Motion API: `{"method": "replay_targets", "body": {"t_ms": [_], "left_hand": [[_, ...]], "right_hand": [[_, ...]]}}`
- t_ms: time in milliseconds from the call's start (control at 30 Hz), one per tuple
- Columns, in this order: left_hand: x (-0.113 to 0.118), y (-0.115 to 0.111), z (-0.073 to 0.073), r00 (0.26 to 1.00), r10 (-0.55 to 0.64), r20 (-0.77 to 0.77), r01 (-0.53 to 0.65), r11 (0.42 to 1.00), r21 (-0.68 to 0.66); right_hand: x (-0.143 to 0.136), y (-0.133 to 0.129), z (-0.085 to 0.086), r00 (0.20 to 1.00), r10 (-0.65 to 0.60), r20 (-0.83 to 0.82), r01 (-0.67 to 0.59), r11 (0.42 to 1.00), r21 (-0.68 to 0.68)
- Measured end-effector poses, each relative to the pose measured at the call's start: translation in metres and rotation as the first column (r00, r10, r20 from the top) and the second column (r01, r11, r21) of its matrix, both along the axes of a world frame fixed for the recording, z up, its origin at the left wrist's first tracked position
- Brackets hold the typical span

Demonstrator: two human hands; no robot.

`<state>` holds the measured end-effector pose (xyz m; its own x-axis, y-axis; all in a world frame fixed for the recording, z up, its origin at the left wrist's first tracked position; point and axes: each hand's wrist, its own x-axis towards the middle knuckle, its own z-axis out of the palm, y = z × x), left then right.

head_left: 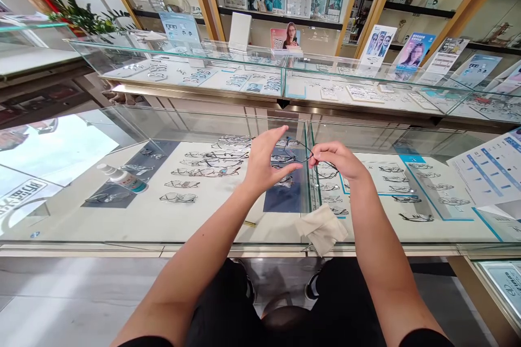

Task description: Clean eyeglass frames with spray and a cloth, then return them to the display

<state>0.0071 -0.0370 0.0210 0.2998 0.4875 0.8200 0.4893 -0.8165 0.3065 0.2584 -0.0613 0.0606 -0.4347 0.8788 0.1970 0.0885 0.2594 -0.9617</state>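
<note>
Above the glass counter, my right hand (337, 159) pinches a pair of thin dark-framed eyeglasses (303, 147) between thumb and fingers. To the left of the glasses is my left hand (262, 160), its thumb and fingers spread wide apart and no object in its grasp. Whether its fingertips touch the frame, I cannot tell. A crumpled cream cloth (322, 229) lies on the counter top below my right hand. Off to the left a clear spray bottle (122, 178) with a white nozzle stands on the glass.
Beneath the glass top (134, 227) lie rows of eyeglasses (179, 197) on white and dark panels. A printed sheet (488, 168) stands at the right. Across the aisle is another glass showcase (240, 84) with cards on top. A green plant (81, 13) is at the back left.
</note>
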Motion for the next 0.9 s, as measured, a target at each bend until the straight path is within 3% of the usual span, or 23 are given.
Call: {"method": "replay_targets", "body": {"t_ms": [167,300,400,533,633,733,833,900], "left_hand": [[0.001,-0.001,-0.002,0.999,-0.041,0.02,0.041,0.999,0.022],[0.001,-0.001,-0.001,1.0,0.014,0.017,-0.013,0.999,-0.047],[0.0,0.001,0.0,0.997,0.057,0.05,-0.054,0.997,-0.06],[-0.002,0.003,-0.002,0.984,0.111,0.138,-0.108,0.994,-0.029],[-0.004,0.005,0.003,0.964,0.156,0.215,-0.152,0.988,-0.037],[-0.007,0.008,0.023,0.941,0.196,0.277,-0.193,0.98,-0.036],[-0.008,0.012,0.06,0.929,0.208,0.306,-0.228,0.973,0.03],[-0.007,0.012,0.087,0.92,0.201,0.336,-0.247,0.964,0.098]], "right_hand": [[0.0,0.001,-0.003,0.999,0.035,0.015,-0.035,0.999,-0.003],[0.0,0.0,-0.001,0.999,0.009,0.045,-0.009,1.0,0.012],[0.001,0.001,-0.001,0.996,-0.076,0.035,0.075,0.996,0.045],[0.001,0.005,-0.006,0.958,-0.252,-0.135,0.264,0.961,0.078],[-0.001,0.005,-0.005,0.924,-0.307,-0.227,0.348,0.921,0.173],[-0.004,0.002,0.009,0.917,-0.335,-0.216,0.387,0.878,0.282],[-0.01,-0.002,0.037,0.911,-0.384,-0.149,0.41,0.812,0.415],[-0.016,-0.006,0.059,0.891,-0.437,-0.122,0.433,0.737,0.519]]}}
